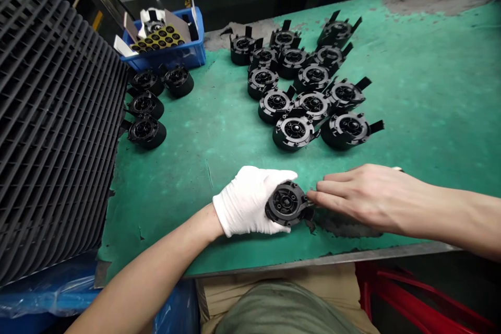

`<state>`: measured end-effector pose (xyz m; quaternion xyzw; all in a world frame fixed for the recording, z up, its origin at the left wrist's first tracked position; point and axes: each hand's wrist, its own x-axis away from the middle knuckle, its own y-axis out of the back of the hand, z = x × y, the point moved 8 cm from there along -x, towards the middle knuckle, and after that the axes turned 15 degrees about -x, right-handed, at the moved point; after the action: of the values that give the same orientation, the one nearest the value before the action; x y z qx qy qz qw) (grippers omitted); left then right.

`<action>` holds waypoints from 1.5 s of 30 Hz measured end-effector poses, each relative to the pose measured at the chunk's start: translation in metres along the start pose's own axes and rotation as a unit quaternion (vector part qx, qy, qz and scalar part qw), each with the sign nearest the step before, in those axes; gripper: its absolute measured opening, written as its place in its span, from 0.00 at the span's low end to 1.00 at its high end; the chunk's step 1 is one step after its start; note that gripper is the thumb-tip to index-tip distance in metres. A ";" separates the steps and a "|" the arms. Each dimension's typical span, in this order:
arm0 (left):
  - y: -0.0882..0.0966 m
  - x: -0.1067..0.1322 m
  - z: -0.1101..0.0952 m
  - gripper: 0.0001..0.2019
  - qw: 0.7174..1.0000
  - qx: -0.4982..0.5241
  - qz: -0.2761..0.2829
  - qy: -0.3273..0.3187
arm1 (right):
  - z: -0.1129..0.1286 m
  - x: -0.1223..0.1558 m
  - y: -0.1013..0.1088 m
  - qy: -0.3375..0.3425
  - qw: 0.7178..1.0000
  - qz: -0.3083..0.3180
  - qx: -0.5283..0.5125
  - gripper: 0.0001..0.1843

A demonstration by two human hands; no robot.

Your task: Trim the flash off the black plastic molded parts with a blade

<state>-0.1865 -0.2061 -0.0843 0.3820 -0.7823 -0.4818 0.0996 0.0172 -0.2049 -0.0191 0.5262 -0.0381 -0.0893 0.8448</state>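
My left hand (250, 201), in a white glove, is closed around a round black plastic housing (287, 202). Its ringed face with a hub in the middle is turned up toward me. At the housing's right edge, my bare right hand (352, 193) has its fingers pressed together in a pinch. A dark strip hangs from that edge below the fingertips. Whatever the right fingers grip is hidden, though a small pale-tipped end (398, 169) shows behind the knuckles. Both hands are just above the green mat (430, 115), close to its front edge.
Several similar black housings (295, 132) stand grouped beyond my hands, many with upright tabs. Several more (146, 132) stand at the left. Behind those is a blue bin (172, 57) holding a yellow-and-black dotted sheet. A stack of grey grids (55, 115) rises along the left side.
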 end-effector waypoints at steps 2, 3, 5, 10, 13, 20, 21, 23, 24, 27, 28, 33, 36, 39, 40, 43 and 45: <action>0.000 -0.002 0.000 0.49 1.000 -0.003 0.009 0.005 | -0.001 -0.002 0.001 0.011 1.000 -0.005 -0.014 0.19; 0.000 -0.003 0.000 0.49 1.000 -0.002 0.015 0.009 | -0.002 -0.002 0.001 0.015 1.000 -0.008 -0.020 0.19; 0.000 -0.004 0.000 0.49 1.000 0.004 0.024 0.014 | -0.004 0.000 0.002 0.014 0.999 -0.028 -0.016 0.19; 0.004 -0.007 -0.002 0.46 1.000 0.014 0.025 0.012 | -0.006 0.013 0.005 -0.051 0.992 -0.113 0.021 0.11; 0.001 -0.005 -0.002 0.45 1.000 0.013 0.024 0.006 | -0.001 0.018 0.003 -0.078 0.988 -0.128 0.025 0.12; -0.007 0.013 0.020 0.62 0.990 -0.043 -0.101 0.094 | 0.018 0.030 -0.001 -0.190 0.951 -0.244 -0.012 0.18; -0.008 0.016 0.024 0.63 0.986 -0.045 -0.116 0.108 | 0.021 0.032 -0.006 -0.214 0.941 -0.261 -0.025 0.23; -0.009 0.018 0.030 0.64 0.982 -0.051 -0.126 0.129 | 0.029 0.032 -0.019 -0.227 0.933 -0.276 -0.035 0.27; -0.009 0.018 0.032 0.65 0.981 -0.056 -0.126 0.135 | 0.033 0.030 -0.025 -0.226 0.933 -0.277 -0.028 0.26; -0.007 0.017 0.030 0.68 0.983 -0.067 -0.113 0.129 | 0.034 0.024 -0.033 -0.220 0.938 -0.266 0.028 0.23; -0.005 0.017 0.028 0.69 0.984 -0.068 -0.110 0.125 | 0.031 0.022 -0.033 -0.220 0.940 -0.256 0.051 0.23; -0.001 0.016 0.021 0.66 0.988 -0.061 -0.094 0.108 | 0.021 0.016 -0.022 -0.187 0.952 -0.217 0.106 0.24; -0.001 0.015 0.021 0.61 0.988 -0.059 -0.080 0.117 | 0.019 0.014 -0.018 -0.190 0.953 -0.208 0.108 0.28; 0.000 0.013 0.021 0.58 0.987 -0.060 -0.078 0.124 | 0.019 0.014 -0.018 -0.194 0.953 -0.204 0.113 0.28; 0.000 0.013 0.021 0.58 0.987 -0.060 -0.079 0.124 | 0.019 0.014 -0.019 -0.193 0.953 -0.204 0.112 0.27; 0.003 0.012 0.018 0.56 0.988 -0.054 -0.094 0.106 | 0.016 0.016 -0.022 -0.186 0.955 -0.209 0.097 0.23; 0.005 0.011 0.015 0.56 0.989 -0.049 -0.108 0.087 | 0.014 0.017 -0.024 -0.184 0.955 -0.218 0.087 0.20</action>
<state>-0.2049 -0.2025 -0.0902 0.4999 -0.6999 -0.4923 0.1334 0.0292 -0.2310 -0.0346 0.5674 -0.0849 -0.3624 0.7345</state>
